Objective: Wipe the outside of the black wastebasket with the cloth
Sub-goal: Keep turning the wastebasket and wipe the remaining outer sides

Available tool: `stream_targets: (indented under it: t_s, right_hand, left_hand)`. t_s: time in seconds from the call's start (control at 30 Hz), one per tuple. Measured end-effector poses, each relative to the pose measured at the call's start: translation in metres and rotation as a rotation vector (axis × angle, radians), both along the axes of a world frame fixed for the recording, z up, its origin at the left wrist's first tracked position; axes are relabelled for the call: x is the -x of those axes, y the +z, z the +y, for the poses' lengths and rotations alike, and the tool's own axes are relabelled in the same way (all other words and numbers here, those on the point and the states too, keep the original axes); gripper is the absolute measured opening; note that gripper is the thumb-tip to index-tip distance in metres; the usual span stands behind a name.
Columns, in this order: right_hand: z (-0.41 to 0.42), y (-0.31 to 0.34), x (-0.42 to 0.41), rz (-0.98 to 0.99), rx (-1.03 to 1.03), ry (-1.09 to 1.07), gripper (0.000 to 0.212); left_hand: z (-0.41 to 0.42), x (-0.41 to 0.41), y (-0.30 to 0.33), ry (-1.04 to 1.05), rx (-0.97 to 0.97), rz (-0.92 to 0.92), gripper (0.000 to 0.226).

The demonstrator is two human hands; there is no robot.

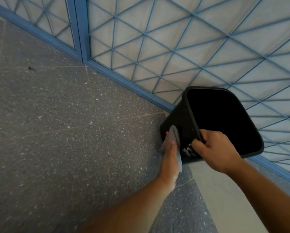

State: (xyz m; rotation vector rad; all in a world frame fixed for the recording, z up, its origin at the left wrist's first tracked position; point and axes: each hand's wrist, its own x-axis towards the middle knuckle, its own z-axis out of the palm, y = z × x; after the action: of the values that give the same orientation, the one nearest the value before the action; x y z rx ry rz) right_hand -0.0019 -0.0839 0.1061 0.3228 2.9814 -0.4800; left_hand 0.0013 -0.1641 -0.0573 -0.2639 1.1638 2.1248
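We hold the black wastebasket (184, 118) tilted at the right of the scene, against the foot of the blue grille (157, 52), its open mouth facing us. Our right hand (219, 148) grips the near rim, thumb outside and fingers curled over the edge. Our left hand (170, 158) lies flat with straight fingers, pressing the pale cloth (175, 137) against the basket's left outer wall, above the speckled floor (65, 132).
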Motion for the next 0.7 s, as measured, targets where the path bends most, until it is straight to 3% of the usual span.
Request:
stream_targets:
  t_s: [0.13, 0.3, 0.43, 0.57, 0.7]
  right_hand:
    - [-0.001, -0.001, -0.001, 0.006, -0.004, -0.014, 0.027]
    - [0.0, -0.001, 0.001, 0.017, -0.023, 0.004, 0.028]
    - [0.0, -0.002, -0.001, 0.017, -0.014, 0.011, 0.029]
    - [0.002, -0.002, 0.002, 0.021, -0.006, 0.018, 0.029]
    - [0.002, -0.004, 0.0, 0.027, -0.011, 0.017, 0.029]
  left_hand:
    - [-0.003, 0.001, -0.011, 0.025, 0.059, -0.123, 0.064]
    - [0.002, -0.008, -0.004, 0.04, 0.03, -0.05, 0.06]
    - [-0.004, -0.002, -0.01, 0.052, 0.074, -0.216, 0.068]
    - [0.0, 0.01, 0.013, 0.082, 0.012, -0.149, 0.061]
    - [-0.006, -0.004, 0.005, 0.053, 0.108, -0.207, 0.067]
